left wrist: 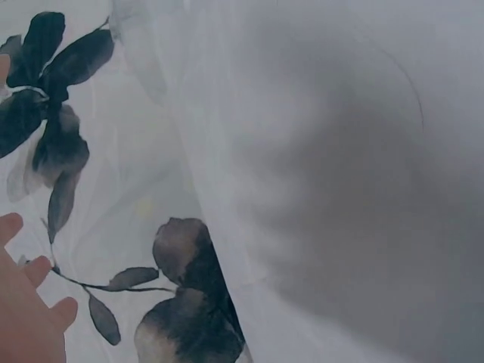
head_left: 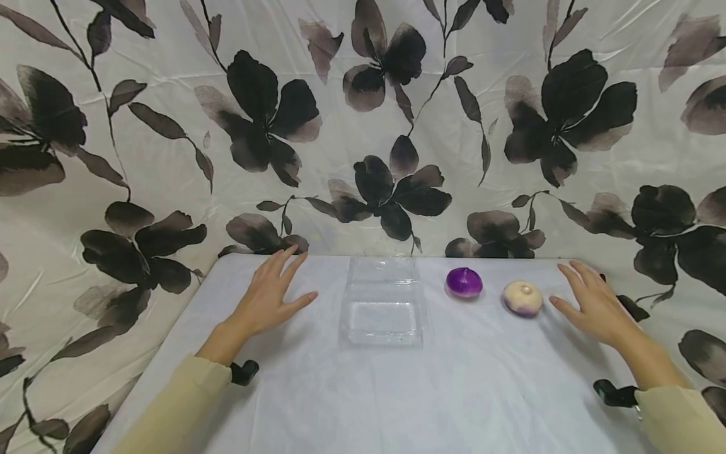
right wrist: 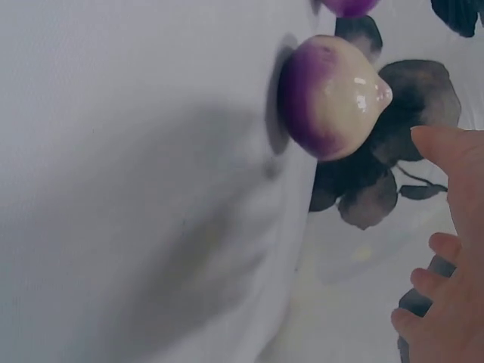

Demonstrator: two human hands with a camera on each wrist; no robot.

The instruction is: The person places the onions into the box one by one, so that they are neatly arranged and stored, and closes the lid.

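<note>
My left hand [head_left: 265, 301] hovers over the table's left side, fingers spread and holding nothing, left of a clear plastic container [head_left: 383, 315]. The right hand [head_left: 595, 307], also empty with fingers apart, is just right of a cream and purple round vegetable [head_left: 522, 298]. Between that one and the container sits a solid purple one [head_left: 464, 282]. In the right wrist view the cream and purple vegetable [right wrist: 329, 98] lies beyond the thumb, untouched by the hand [right wrist: 454, 257]. Only some fingers of the left hand [left wrist: 30, 302] show in the left wrist view.
A white cloth [head_left: 363, 403] covers the table. Behind it hangs a pale curtain [head_left: 317, 145] with dark flower prints. Each wrist carries a small black device, on the left [head_left: 244, 372] and on the right [head_left: 615, 393].
</note>
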